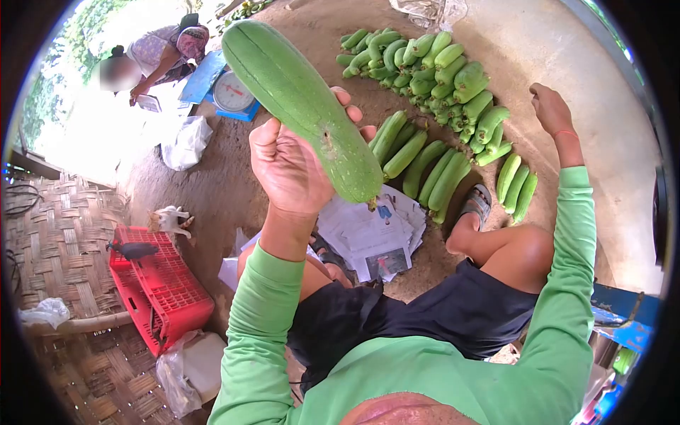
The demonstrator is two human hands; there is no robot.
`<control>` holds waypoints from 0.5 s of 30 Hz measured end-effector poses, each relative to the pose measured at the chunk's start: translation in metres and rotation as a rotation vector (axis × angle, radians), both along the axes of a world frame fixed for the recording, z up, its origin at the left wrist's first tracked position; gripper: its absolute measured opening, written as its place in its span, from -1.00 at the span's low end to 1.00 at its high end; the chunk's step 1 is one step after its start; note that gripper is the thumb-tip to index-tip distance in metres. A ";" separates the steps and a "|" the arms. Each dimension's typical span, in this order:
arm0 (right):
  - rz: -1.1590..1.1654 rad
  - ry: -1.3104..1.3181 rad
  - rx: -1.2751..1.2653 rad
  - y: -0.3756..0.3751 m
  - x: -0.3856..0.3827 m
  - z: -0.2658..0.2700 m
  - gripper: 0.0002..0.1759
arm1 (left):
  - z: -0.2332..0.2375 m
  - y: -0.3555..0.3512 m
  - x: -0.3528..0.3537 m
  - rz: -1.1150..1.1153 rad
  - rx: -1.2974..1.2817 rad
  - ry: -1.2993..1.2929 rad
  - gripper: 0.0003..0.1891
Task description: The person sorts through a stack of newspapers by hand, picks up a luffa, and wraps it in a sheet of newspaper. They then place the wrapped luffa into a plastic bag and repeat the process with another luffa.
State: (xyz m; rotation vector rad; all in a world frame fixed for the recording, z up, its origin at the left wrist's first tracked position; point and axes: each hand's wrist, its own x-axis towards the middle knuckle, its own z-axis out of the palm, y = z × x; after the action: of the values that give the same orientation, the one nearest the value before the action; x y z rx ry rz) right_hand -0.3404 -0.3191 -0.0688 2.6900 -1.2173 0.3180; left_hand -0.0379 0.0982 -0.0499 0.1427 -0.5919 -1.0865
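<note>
My left hand (292, 170) is wrapped round a big green luffa gourd (301, 106), raised and tilted across the view; a small brown scar marks its skin. Out to the right, my right hand (552, 110) is held away from my body with its fingers curled in, and I see nothing in it. It is nearest to a large heap of luffa gourds (443, 78) on the ground. Closer to me lie a row of luffa gourds (428, 170) and a group of three gourds (516, 188) near my foot.
Printed paper sheets (368, 234) lie between my legs. A dial scale (232, 92) stands at the back left, near a bending person (166, 53). On the left are a red plastic crate (163, 283), a cat (170, 219), a white bag (186, 142) and woven matting (64, 248).
</note>
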 end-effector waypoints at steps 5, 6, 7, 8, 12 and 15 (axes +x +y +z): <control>0.116 -0.040 0.159 0.042 0.041 0.003 -0.78 | -0.004 -0.005 -0.003 0.049 0.088 -0.032 -0.37; 0.153 -0.036 0.182 0.051 0.049 0.001 -0.77 | -0.004 -0.005 -0.003 0.065 0.124 -0.039 -0.37; 0.208 -0.020 0.179 0.060 0.058 0.001 -0.77 | -0.006 -0.006 -0.004 0.081 0.162 -0.045 -0.37; 0.263 -0.004 0.178 0.070 0.066 -0.001 -0.76 | -0.008 -0.006 -0.005 0.086 0.175 -0.058 -0.38; 0.430 0.010 0.196 0.115 0.098 -0.007 -0.77 | -0.012 -0.007 -0.005 0.086 0.220 -0.071 -0.40; 0.671 0.065 0.175 0.144 0.121 -0.020 -0.87 | -0.014 -0.004 -0.004 0.067 0.253 -0.042 -0.39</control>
State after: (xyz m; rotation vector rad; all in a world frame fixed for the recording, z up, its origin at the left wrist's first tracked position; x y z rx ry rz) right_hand -0.2190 -0.1746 -0.0891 3.1587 -0.2976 0.2065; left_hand -0.0415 0.0939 -0.0641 0.4033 -0.4825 -1.0924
